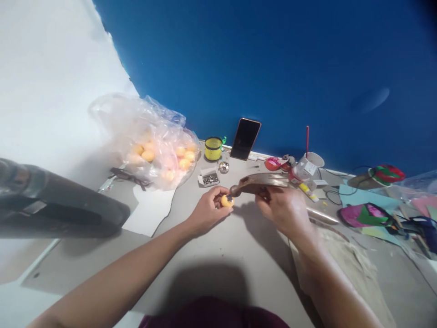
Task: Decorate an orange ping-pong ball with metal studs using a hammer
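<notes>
Probably light and smooth, the small orange ball (225, 201) could slip or roll, so it is best pinched around its sides, as the grip of the left hand (209, 208) does, over the middle of the counter (246, 255). Just right of it, the right hand (288, 209) has its grip closed around a metal tool (264, 179), seemingly stiff and heavier.

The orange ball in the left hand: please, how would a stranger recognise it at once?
Below the blue wall is a grey table. Near its middle, the left hand holds the orange ball between thumb and fingers. Unlike the similar balls inside the clear plastic bag, it is out in the hand and shows a dark patch.
</notes>
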{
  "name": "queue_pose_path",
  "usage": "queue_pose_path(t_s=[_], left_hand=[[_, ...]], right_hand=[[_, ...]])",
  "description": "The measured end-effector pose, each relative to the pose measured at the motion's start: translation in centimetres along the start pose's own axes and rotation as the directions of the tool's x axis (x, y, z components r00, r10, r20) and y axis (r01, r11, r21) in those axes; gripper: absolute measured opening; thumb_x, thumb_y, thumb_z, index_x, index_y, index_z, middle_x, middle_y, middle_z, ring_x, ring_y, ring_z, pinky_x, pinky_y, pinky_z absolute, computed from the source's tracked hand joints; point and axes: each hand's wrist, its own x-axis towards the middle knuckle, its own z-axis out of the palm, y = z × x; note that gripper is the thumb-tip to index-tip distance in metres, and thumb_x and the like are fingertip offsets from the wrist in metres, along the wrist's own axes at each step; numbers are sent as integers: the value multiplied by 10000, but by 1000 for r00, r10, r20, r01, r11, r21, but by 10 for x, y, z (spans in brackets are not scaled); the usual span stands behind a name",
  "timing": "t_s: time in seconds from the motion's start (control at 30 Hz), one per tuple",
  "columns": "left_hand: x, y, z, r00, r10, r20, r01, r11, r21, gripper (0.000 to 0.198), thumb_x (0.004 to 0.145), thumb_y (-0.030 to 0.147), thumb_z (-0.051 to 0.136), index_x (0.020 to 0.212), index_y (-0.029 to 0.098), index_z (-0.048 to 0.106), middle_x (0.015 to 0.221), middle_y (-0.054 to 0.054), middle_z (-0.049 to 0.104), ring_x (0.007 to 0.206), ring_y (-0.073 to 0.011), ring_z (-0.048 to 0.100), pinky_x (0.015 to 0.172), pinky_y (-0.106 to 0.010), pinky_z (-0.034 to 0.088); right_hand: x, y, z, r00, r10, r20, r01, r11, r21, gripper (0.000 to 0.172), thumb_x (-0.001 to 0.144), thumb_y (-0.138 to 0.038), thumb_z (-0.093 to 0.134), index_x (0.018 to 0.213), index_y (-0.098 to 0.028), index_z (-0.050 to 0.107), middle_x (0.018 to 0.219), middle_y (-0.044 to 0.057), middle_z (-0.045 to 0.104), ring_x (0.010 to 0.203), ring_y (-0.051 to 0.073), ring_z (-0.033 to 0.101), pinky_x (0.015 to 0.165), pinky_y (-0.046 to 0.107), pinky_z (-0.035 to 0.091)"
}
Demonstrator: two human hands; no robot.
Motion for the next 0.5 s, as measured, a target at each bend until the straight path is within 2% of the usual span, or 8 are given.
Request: queue_pose_path(t_s=[0.1,0.27,0.43,0.5], left_hand=[[0,1,0,998,-48,44,51,997,-50,373,670,178,747,1027,172,638,912,-10,687,835,-164,671,720,-248,510],[2,2,-1,997,-64,51,68,994,-82,387,655,193,785,1006,177,623,850,2,684,786,-147,653,695,-239,501],[0,6,-2,994,-88,62,94,990,-106,397,656,194,789,1014,169,619,844,-2,684,763,-143,651,680,-244,500],[0,6,-2,993,-89,74,96,991,-98,380,666,195,783,1007,172,619,832,3,680,751,-140,649,661,-237,494]], right_hand=[[0,-2,-2,998,-29,62,30,1000,-8,195,850,-263,538,823,-200,720,757,63,711,561,175,555,554,309,259],[-2,-2,-12,992,116,-59,-118,993,-22,205,845,-322,544,808,-196,701,710,73,685,593,201,564,587,303,309],[-3,-8,-12,993,7,119,-8,1000,8,162,846,-268,558,854,-208,708,793,69,710,612,192,579,565,302,290],[-2,-8,-13,995,25,99,-25,1000,1,171,859,-280,551,847,-206,704,810,74,713,624,194,586,566,304,294]])
